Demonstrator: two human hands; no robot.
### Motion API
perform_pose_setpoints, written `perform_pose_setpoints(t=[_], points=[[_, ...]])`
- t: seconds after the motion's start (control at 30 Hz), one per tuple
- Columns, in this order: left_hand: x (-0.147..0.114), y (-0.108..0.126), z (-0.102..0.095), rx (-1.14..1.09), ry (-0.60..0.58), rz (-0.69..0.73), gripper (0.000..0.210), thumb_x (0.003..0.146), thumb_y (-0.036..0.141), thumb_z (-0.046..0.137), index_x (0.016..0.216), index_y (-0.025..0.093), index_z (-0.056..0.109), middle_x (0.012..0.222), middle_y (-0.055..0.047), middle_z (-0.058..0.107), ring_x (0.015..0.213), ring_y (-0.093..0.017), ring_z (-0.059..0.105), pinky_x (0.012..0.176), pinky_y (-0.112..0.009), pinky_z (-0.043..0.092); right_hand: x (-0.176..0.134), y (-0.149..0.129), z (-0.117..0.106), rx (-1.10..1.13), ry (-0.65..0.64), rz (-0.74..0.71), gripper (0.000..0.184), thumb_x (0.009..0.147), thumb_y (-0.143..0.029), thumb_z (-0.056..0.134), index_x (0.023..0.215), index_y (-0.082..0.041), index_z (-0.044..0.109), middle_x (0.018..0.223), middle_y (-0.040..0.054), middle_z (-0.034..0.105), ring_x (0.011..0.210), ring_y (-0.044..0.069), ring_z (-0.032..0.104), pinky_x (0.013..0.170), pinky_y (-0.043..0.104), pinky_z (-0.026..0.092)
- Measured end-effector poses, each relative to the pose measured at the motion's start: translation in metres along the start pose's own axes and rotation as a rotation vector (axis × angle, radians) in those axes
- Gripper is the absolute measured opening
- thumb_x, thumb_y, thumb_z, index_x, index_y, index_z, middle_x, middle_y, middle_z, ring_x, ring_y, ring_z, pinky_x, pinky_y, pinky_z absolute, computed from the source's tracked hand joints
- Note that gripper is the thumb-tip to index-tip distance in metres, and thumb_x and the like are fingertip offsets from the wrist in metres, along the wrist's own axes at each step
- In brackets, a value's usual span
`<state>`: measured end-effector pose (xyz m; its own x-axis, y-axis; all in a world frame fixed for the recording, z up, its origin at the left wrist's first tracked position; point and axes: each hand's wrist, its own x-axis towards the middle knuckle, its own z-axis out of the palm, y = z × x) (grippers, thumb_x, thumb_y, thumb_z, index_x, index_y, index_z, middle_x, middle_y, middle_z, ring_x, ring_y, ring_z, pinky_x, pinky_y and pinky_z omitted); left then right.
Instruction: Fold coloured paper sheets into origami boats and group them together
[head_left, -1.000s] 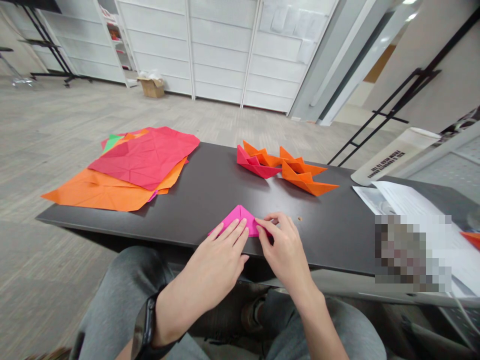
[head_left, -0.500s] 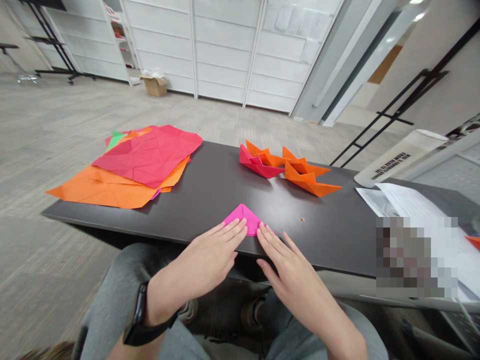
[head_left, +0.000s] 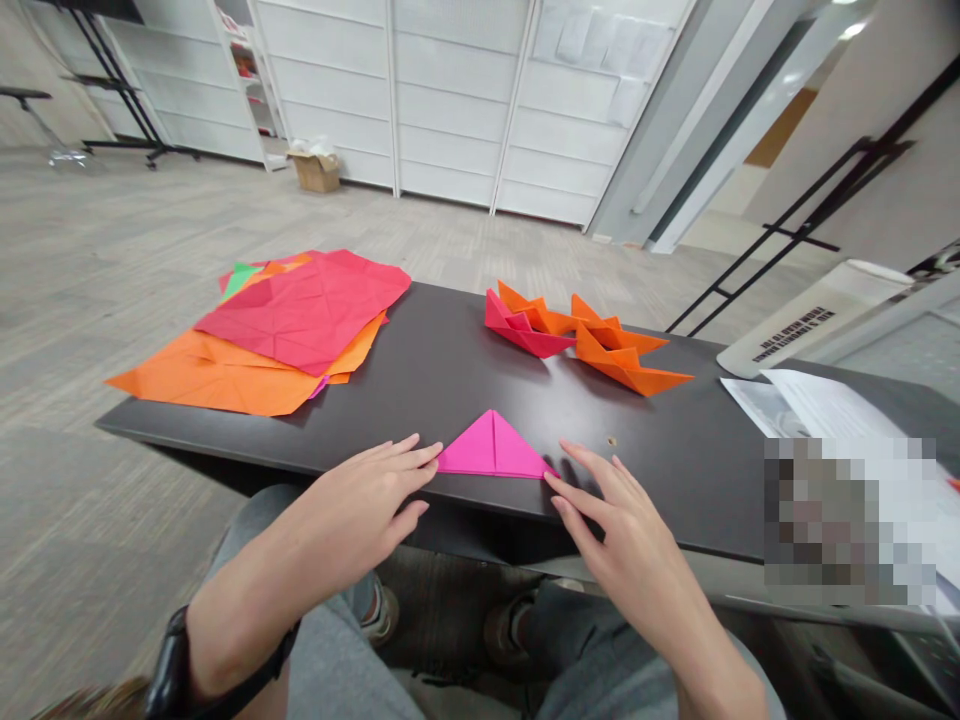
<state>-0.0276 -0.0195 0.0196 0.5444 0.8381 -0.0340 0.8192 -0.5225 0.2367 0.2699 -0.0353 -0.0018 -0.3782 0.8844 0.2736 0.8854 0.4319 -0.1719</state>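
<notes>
A pink sheet of paper (head_left: 491,450), folded into a flat triangle with a crease down its middle, lies at the near edge of the dark table (head_left: 420,390). At its left corner rest the fingertips of my left hand (head_left: 382,490), stretched out and holding nothing. My right hand (head_left: 611,500) has its fingers spread, with the index fingertip on or just beside the triangle's right corner. Beyond the triangle stand several folded paper boats: a red one (head_left: 525,325) and orange ones, the nearest orange boat (head_left: 626,362) pointing right.
Loose creased sheets lie piled on the left, a red sheet (head_left: 315,310) above an orange sheet (head_left: 225,380). On the right are white printed papers (head_left: 840,410), a pixelated patch and a white cylinder with lettering (head_left: 810,320). A cardboard box (head_left: 315,172) stands on the floor.
My hands have slid apart from the middle of the pink triangle, left hand leftward and right hand rightward, to its corners. The whole triangle now shows. The view has shifted slightly.
</notes>
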Motion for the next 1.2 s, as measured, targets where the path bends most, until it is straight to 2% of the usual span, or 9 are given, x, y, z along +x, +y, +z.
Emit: perform_pose_setpoints(t=[0.13, 0.3, 0.43, 0.57, 0.8, 0.9, 1.03, 1.1, 1.2], points=[[-0.001, -0.004, -0.002, -0.034, 0.041, -0.031, 0.035, 0.095, 0.022, 0.057, 0.128, 0.015, 0.067, 0.145, -0.011, 0.059, 0.135, -0.028, 0.055, 0.115, -0.044, 0.044, 0.002, 0.000, -0.001, 0.099, 0.002, 0.043, 0.033, 0.103, -0.031, 0.046, 0.120, -0.026, 0.073, 0.141, 0.0074, 0.061, 0.129, 0.028, 0.058, 0.114, 0.061, 0.040], [0.014, 0.008, -0.001, -0.092, 0.168, -0.003, 0.051, 0.094, 0.021, 0.063, 0.144, 0.017, 0.051, 0.144, -0.013, 0.059, 0.128, -0.028, 0.060, 0.105, -0.043, 0.052, 0.005, -0.001, 0.001, 0.199, 0.013, 0.061, 0.029, 0.102, -0.031, 0.049, 0.103, -0.025, 0.078, 0.133, 0.0094, 0.065, 0.121, 0.030, 0.061, 0.101, 0.055, 0.052], [0.027, 0.009, 0.002, -0.104, 0.128, 0.105, 0.028, 0.095, 0.020, 0.062, 0.122, 0.023, 0.067, 0.133, -0.009, 0.063, 0.117, -0.026, 0.063, 0.099, -0.044, 0.054, 0.013, -0.013, 0.003, 0.201, 0.097, -0.036, 0.021, 0.100, -0.022, 0.053, 0.104, -0.018, 0.073, 0.128, 0.0123, 0.065, 0.117, 0.029, 0.061, 0.101, 0.051, 0.051], [0.029, 0.002, 0.001, -0.116, 0.104, 0.147, 0.023, 0.098, 0.015, 0.054, 0.113, 0.021, 0.070, 0.123, -0.007, 0.065, 0.109, -0.023, 0.064, 0.096, -0.041, 0.054, 0.032, -0.026, 0.002, 0.256, -0.038, -0.159, 0.031, 0.097, -0.016, 0.059, 0.127, -0.019, 0.063, 0.128, 0.0090, 0.065, 0.116, 0.025, 0.060, 0.100, 0.044, 0.052], [0.031, -0.017, 0.004, -0.259, 0.174, 0.130, 0.025, 0.100, 0.017, 0.049, 0.117, 0.022, 0.067, 0.123, -0.006, 0.063, 0.113, -0.021, 0.062, 0.101, -0.037, 0.050, 0.059, -0.022, -0.001, 0.300, -0.119, -0.159, 0.017, 0.097, -0.018, 0.061, 0.109, -0.021, 0.073, 0.112, 0.0055, 0.070, 0.102, 0.022, 0.066, 0.093, 0.039, 0.055], [0.032, -0.014, 0.004, -0.313, 0.328, 0.021, 0.035, 0.095, 0.024, 0.058, 0.130, 0.023, 0.057, 0.125, -0.007, 0.060, 0.114, -0.023, 0.062, 0.099, -0.039, 0.051, 0.060, -0.023, 0.003, 0.293, -0.030, -0.152, 0.019, 0.098, -0.016, 0.057, 0.103, -0.021, 0.074, 0.105, 0.0043, 0.072, 0.094, 0.020, 0.069, 0.088, 0.035, 0.056], [0.035, 0.018, -0.004, -0.465, 0.668, -0.407, 0.027, 0.088, 0.036, 0.066, 0.106, 0.018, 0.056, 0.093, -0.004, 0.064, 0.075, -0.019, 0.067, 0.073, -0.034, 0.055, 0.060, -0.040, 0.009, 0.299, 0.398, 0.016, 0.018, 0.095, -0.013, 0.056, 0.091, -0.019, 0.073, 0.091, 0.0040, 0.072, 0.073, 0.015, 0.067, 0.072, 0.029, 0.058], [0.037, 0.037, -0.007, -0.657, 0.619, -0.462, 0.027, 0.090, 0.046, 0.061, 0.090, 0.021, 0.053, 0.069, 0.003, 0.060, 0.058, -0.016, 0.062, 0.061, -0.030, 0.051, 0.059, -0.054, 0.009, 0.332, 0.554, 0.053, 0.017, 0.095, -0.014, 0.056, 0.090, -0.018, 0.072, 0.087, 0.0041, 0.071, 0.070, 0.014, 0.067, 0.068, 0.027, 0.059], [0.041, 0.056, -0.006, -0.888, 0.509, -0.345, 0.027, 0.090, 0.046, 0.062, 0.086, 0.022, 0.053, 0.073, 0.001, 0.066, 0.065, -0.016, 0.067, 0.063, -0.028, 0.052, 0.058, -0.072, 0.007, 0.420, 0.553, 0.052, 0.018, 0.096, -0.017, 0.056, 0.092, -0.020, 0.073, 0.087, 0.0046, 0.072, 0.072, 0.015, 0.068, 0.068, 0.027, 0.061]])
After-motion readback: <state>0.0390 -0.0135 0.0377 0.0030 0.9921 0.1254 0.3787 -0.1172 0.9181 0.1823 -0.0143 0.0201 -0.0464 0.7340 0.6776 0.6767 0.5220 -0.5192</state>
